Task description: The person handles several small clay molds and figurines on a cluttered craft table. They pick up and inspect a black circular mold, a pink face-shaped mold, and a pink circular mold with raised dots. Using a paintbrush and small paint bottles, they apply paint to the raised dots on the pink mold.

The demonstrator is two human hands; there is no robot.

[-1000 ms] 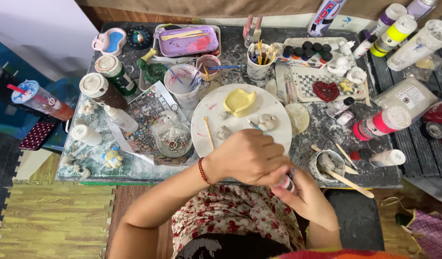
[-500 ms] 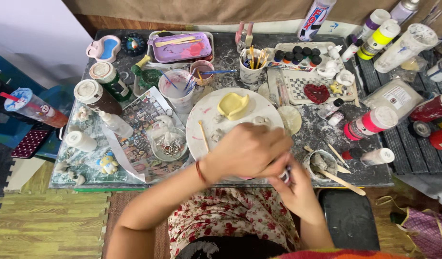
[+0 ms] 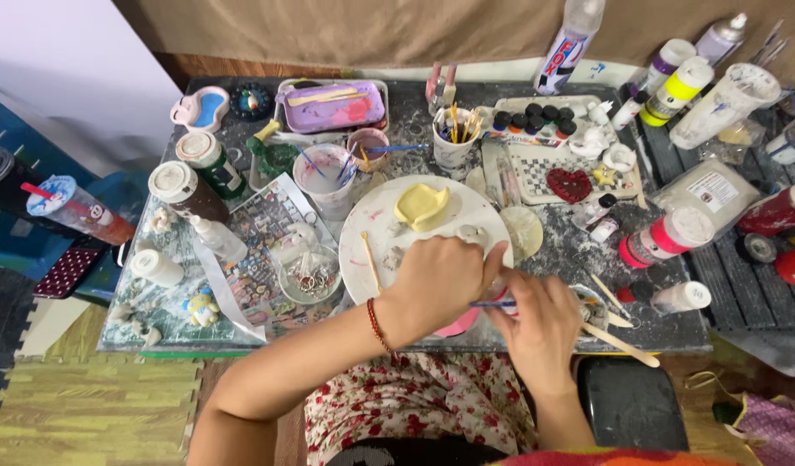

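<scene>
Left hand (image 3: 441,285) curled over a pink round piece (image 3: 460,324); right hand (image 3: 540,324) pinching a thin blue-handled brush (image 3: 492,303); round white palette plate (image 3: 372,250) crowded behind by paint bottles.

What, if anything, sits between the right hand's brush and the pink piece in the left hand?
Nothing visible. The right hand points its thin brush straight at the pink piece, which the left hand largely covers.

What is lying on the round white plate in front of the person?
On the white plate lie a pale yellow moulded piece, a thin wooden stick and small greyish bits. The left hand covers the plate's near right part, so whatever lies beneath it cannot be seen.
</scene>
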